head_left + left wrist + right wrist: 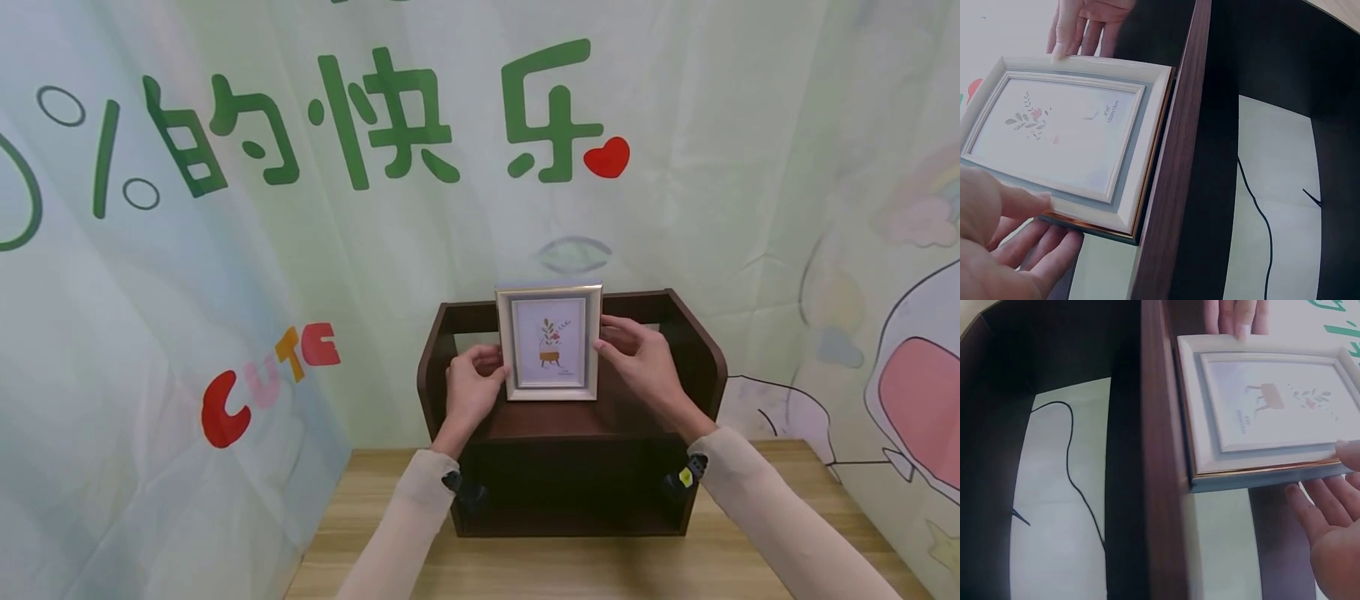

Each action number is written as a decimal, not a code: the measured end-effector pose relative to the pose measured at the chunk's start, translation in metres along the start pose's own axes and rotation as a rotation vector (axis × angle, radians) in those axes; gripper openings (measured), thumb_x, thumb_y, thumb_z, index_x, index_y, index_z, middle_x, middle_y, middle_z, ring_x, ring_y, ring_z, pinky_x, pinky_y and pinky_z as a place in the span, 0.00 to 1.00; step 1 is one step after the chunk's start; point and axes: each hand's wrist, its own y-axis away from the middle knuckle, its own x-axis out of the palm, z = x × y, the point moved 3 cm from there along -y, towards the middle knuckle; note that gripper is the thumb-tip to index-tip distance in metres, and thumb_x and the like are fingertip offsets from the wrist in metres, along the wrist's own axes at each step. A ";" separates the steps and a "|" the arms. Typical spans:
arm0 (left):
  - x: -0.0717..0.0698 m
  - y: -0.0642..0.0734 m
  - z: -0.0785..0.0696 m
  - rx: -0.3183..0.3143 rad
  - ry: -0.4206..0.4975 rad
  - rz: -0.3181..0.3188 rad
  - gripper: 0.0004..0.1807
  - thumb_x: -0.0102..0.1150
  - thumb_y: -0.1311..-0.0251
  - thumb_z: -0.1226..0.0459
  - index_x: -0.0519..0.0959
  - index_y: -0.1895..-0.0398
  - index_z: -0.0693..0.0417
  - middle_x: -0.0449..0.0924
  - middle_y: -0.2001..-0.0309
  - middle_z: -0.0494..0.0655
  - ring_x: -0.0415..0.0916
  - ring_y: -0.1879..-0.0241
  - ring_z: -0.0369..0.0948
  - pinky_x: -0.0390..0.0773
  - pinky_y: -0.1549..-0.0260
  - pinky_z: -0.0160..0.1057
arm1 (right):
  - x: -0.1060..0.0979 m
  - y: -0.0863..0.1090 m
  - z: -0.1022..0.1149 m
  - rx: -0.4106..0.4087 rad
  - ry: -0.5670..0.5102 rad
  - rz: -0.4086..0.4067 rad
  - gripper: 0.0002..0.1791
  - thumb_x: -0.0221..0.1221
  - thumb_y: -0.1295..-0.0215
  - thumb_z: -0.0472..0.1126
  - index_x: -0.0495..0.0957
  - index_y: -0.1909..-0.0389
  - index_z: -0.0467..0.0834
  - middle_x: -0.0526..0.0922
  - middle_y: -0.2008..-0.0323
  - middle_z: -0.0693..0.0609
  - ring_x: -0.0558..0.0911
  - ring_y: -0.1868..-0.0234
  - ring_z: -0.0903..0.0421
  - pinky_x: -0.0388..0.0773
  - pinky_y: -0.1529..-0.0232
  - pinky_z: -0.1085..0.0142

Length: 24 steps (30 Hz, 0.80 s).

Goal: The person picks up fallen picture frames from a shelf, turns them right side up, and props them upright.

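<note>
Hazards of a two-sided grasp

At left, the left hand (pixel 472 387) pinches one side of the picture frame (pixel 550 342), thumb in front, fingers behind; if the thumb slides on the border, that side could drop. At centre, the picture frame is between both hands at the upper board (pixel 525 427) of the dark shelf unit (pixel 701 350), near its front edge; whether the two touch cannot be told. Released too near that edge, it could tip forward. At right, the right hand (pixel 647 364) pinches the opposite side; uneven movement could knock a lower corner
</note>
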 end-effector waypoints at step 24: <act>0.006 -0.004 0.005 -0.007 -0.035 0.014 0.14 0.69 0.34 0.68 0.87 0.45 0.56 0.91 0.50 0.54 0.88 0.48 0.49 0.87 0.51 0.50 | 0.009 0.021 -0.017 0.020 0.045 0.113 0.27 0.65 0.26 0.44 0.76 0.31 0.38 0.86 0.40 0.37 0.87 0.40 0.40 0.85 0.41 0.44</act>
